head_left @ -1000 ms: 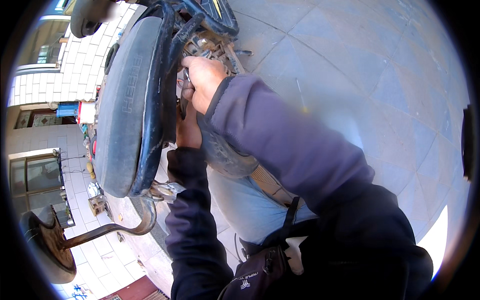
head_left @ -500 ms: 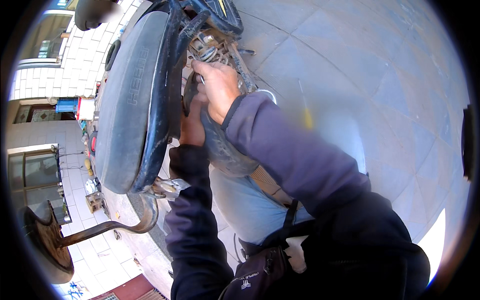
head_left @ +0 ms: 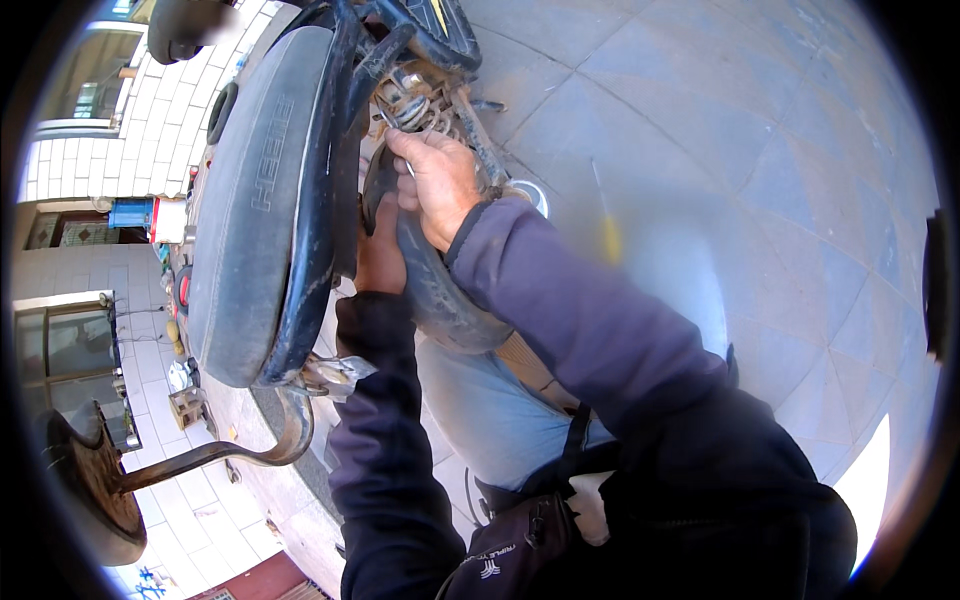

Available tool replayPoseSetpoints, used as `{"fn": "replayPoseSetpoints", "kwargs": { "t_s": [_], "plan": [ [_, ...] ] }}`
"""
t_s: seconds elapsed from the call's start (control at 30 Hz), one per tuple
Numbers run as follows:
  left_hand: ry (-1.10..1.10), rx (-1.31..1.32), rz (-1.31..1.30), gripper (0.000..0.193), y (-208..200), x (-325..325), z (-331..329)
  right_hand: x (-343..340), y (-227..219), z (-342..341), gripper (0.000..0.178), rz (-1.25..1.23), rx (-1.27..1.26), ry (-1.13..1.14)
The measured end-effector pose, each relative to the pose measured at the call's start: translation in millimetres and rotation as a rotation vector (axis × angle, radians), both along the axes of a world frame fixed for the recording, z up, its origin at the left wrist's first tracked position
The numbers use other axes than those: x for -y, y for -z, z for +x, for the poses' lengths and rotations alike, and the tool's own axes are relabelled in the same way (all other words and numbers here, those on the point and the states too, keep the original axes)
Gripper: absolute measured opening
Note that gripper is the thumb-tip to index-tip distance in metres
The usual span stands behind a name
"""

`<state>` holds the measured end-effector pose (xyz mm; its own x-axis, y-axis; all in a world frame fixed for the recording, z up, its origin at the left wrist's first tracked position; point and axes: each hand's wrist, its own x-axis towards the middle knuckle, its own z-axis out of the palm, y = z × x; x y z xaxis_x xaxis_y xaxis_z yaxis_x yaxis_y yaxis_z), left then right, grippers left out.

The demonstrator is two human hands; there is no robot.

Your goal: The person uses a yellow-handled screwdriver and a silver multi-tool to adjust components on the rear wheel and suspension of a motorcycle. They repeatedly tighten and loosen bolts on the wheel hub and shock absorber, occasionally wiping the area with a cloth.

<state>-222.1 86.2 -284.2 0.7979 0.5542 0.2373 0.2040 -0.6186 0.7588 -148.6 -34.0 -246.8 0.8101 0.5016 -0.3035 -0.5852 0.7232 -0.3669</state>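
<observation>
A small scooter-like vehicle with a long grey padded seat stands in front of me. My right hand is closed in a pinch on a thin silvery metal tool, just below the rusty coil spring. Only short bits of that tool show, so its exact kind is unclear. Beneath and to the left, my left hand reaches in between the seat's side and the dark curved mudguard. Its fingers are mostly hidden there.
On the paved floor to the right lies a blurred, yellow-handled screwdriver-like tool. A white round container shows behind my right wrist. A bent metal tube carries a round dark part at lower left. Clutter and a blue bucket stand by the tiled wall.
My right hand has shifted slightly down with the thin metal tool, and more of the tool shows above the fingertips. The left hand stays nearly in place.
</observation>
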Motion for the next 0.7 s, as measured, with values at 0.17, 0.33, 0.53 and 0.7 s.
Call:
{"fn": "replayPoseSetpoints", "kwargs": {
  "t_s": [0.17, 0.33, 0.53, 0.7],
  "plan": [
    [0.024, -0.029, 0.029, 0.048, -4.0, 1.1, -3.2, 2.8, -28.9, 10.1, 0.013, 0.014, -0.136, -0.061],
    [0.018, -0.108, -0.082, 0.048, -22.0, 19.5, 0.1, -1.3, -30.6, 19.8, 0.014, 0.003, -0.213, -0.039],
    [0.032, -0.123, -0.055, 0.050, -21.8, 19.2, 0.0, -8.1, -8.0, 9.9, 0.014, 0.002, -0.066, -0.001],
    [0.021, -0.099, -0.088, 0.050, -19.6, 13.9, -0.2, -2.1, -8.5, 10.9, 0.014, 0.040, -0.068, -0.028]
  ]
}}
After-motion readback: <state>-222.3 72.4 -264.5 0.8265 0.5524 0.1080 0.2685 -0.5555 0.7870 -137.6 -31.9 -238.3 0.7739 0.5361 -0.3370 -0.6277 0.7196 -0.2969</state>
